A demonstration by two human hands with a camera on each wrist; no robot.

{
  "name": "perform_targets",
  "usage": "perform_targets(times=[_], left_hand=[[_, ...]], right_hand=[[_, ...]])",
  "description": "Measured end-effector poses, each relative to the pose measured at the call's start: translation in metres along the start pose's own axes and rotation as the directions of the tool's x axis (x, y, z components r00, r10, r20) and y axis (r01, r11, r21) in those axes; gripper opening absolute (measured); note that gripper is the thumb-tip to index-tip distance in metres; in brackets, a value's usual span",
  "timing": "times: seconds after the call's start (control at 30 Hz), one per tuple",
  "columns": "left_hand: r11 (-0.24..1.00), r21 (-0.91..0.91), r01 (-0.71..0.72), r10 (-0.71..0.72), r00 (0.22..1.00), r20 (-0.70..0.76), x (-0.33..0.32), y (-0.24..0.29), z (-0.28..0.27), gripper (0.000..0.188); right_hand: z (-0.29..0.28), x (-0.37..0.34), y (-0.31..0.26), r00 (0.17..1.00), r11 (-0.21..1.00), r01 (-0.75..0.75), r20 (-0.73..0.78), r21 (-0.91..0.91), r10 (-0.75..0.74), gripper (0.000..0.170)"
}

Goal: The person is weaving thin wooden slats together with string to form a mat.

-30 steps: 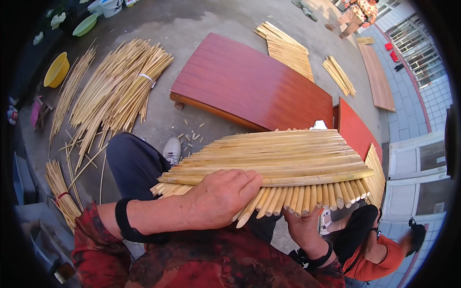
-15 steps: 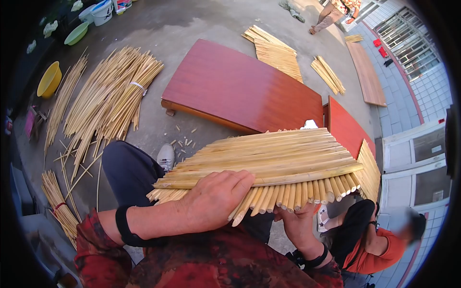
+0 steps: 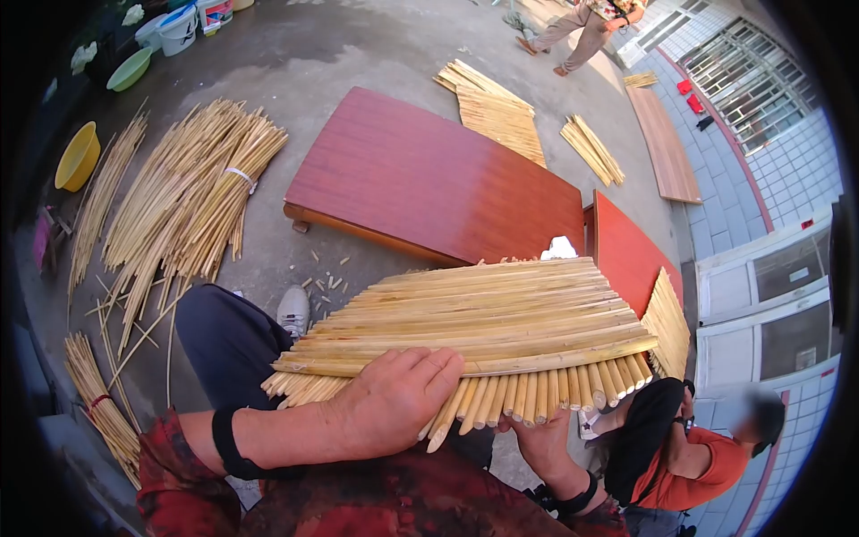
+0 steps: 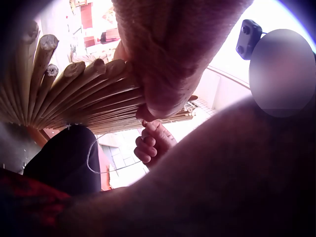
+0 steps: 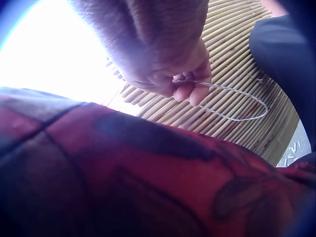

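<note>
A mat of pale stalks (image 3: 465,309) lies across the lap, with cut stalk ends fanning out along its near side. My left hand (image 3: 389,403) grips the mat's near edge from above, fingers over the top stalk. Below the stalk ends at the right is my right hand (image 3: 546,447), partly hidden by them. In the right wrist view the fingers of that right hand (image 5: 177,69) are curled and pinch a thin pale string (image 5: 261,106), which loops out beside the mat's underside (image 5: 232,49). The left wrist view also shows the string (image 4: 89,158) hanging under the stalks.
A low red-brown table (image 3: 438,170) stands ahead, beside a red board (image 3: 631,246). Loose stalk bundles (image 3: 188,188) lie on the ground at left, near a yellow basin (image 3: 78,157). A person in orange (image 3: 707,465) sits at right; another person (image 3: 582,36) stands far off.
The head view has turned, so the surroundings, the mat and the hands sit further left and slightly lower. Both hands keep much the same hold. The far person's legs are further apart.
</note>
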State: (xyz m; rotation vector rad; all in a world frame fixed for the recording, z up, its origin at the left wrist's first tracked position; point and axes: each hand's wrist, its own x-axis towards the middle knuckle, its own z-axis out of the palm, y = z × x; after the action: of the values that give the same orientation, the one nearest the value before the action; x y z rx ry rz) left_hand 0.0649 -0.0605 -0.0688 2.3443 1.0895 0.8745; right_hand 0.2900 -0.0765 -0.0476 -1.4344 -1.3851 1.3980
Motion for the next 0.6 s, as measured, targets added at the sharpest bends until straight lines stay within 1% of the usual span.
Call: perform_targets(times=[0.03,0.07,0.13,0.2,0.27,0.4,0.47,0.53,0.57,0.6], left_hand=[[0.999,0.023,-0.032,0.033,0.998,-0.054,0.0,0.0,0.002,0.043],[0.999,0.021,-0.031,0.032,0.998,-0.055,-0.001,0.001,0.003,0.043],[1.0,0.008,-0.001,0.001,1.0,0.009,-0.002,0.003,0.002,0.048],[1.0,0.004,0.0,0.0,1.0,0.011,-0.003,0.004,0.002,0.047],[1.0,-0.003,0.0,0.0,1.0,0.015,-0.002,0.005,0.002,0.045],[1.0,-0.001,-0.007,0.007,0.999,0.039,-0.002,0.007,0.003,0.044],[1.0,-0.013,-0.011,0.012,0.999,0.051,-0.003,0.008,0.004,0.044],[0.999,0.031,-0.037,0.035,0.997,0.069,-0.004,0.009,0.003,0.043],[0.999,0.017,-0.037,0.035,0.996,0.082,-0.004,0.009,0.004,0.043],[0.996,0.051,-0.07,0.069,0.997,0.034,-0.004,0.007,0.005,0.044]], right_hand=[[0.001,-0.002,0.0,1.0,1.0,-0.002,0.0,-0.002,0.002,0.015],[0.002,-0.003,-0.001,1.0,1.0,-0.002,-0.028,0.007,0.002,0.015],[0.002,-0.004,-0.001,0.999,1.0,-0.003,-0.054,0.016,0.004,0.015],[-0.001,-0.004,-0.001,0.997,0.979,0.075,-0.003,-0.19,-0.077,0.013],[-0.004,-0.004,-0.001,0.989,0.933,0.148,0.039,-0.327,-0.143,0.013],[-0.007,-0.004,-0.002,0.969,0.856,0.247,0.098,-0.454,-0.227,0.012],[-0.009,-0.007,-0.001,0.959,0.82,0.281,0.121,-0.498,-0.256,0.012],[-0.009,-0.007,-0.001,0.951,0.784,0.307,0.142,-0.54,-0.275,0.012],[-0.007,-0.006,0.0,0.948,0.767,0.316,0.146,-0.558,-0.284,0.012],[-0.008,-0.006,-0.001,0.944,0.75,0.326,0.153,-0.575,-0.292,0.012]])
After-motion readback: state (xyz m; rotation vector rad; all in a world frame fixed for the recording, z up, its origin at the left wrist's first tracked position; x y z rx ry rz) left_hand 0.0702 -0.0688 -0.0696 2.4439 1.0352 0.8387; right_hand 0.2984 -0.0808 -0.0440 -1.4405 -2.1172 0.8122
